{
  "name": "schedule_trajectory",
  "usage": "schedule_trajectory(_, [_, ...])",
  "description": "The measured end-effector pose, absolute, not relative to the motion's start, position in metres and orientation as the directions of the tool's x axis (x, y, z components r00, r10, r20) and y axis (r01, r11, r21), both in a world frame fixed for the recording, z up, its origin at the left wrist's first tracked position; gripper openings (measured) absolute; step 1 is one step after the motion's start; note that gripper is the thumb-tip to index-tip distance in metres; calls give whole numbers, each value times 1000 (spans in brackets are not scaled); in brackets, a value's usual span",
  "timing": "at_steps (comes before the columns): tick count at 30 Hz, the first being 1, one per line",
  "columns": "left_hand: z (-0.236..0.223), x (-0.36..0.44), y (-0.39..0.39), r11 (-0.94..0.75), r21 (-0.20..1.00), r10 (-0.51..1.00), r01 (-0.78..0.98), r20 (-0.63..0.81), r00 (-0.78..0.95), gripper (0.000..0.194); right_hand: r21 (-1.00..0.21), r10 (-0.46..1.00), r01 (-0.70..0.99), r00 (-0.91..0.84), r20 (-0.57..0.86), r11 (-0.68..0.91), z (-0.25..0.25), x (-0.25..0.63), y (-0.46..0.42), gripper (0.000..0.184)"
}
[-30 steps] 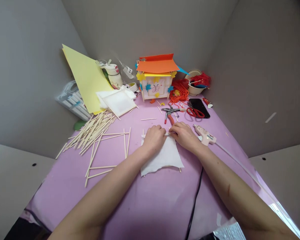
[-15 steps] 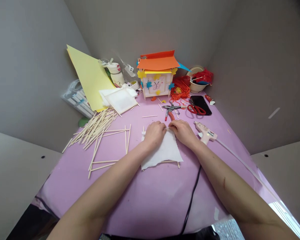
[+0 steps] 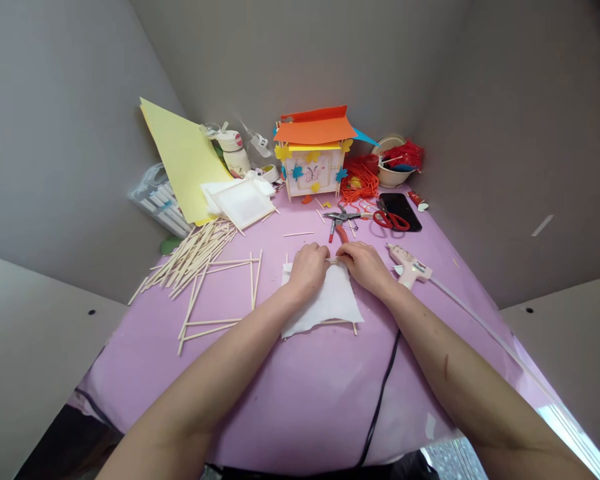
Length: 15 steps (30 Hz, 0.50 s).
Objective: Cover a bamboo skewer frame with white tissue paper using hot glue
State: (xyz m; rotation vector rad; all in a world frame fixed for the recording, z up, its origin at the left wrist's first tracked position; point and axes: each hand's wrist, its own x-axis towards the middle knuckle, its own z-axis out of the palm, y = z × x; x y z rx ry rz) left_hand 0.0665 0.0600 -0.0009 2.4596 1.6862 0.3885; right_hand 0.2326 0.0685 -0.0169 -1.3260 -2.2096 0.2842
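Note:
A white cloth-like sheet [image 3: 330, 303] lies over a square frame of thin wooden sticks [image 3: 355, 329], whose ends poke out at the corners. At the sheet's far edge, my left hand [image 3: 311, 265] has its fingers closed on the sheet and the stick beneath. My right hand [image 3: 364, 264] pinches the same edge just to the right, a small gap from the left. Both sets of fingertips are partly hidden. Just beyond my hands lie pliers [image 3: 342, 230] with orange handles.
Left of my hands stands an open stick frame [image 3: 184, 327], with a pile of sticks [image 3: 200, 253] behind it. A glue gun [image 3: 409, 264] with a black cord [image 3: 386, 380] lies right. Farther back are a decorated stick house [image 3: 314, 167], red scissors [image 3: 393, 220] and a phone [image 3: 405, 208].
My view has shifted very slightly. Both hands stay at the sheet's far edge, with hardly any finger movement; the sheet and frame rest in the same place.

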Motion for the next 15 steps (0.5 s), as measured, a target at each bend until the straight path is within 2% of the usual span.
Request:
schedule_trajectory(5, [4,36,51,-388,220,921,895,138,365,25,-434,862,749,-384,330,500,-17,235,64,15])
schedule_trajectory(7, [4,20,48,-458,155,887,875,146,438,26,-424,853,744,-409,324,517,-16,236,63,16])
schedule_trajectory(11, [4,3,43,-575,-5,816,818,76,573,21,-305,807,753,-498,316,584,-12,238,59,21])
schedule_trajectory(15, [8,5,35,-578,-87,814,811,7,581,19,-208,781,760,-554,289,616,-8,240,54,23])
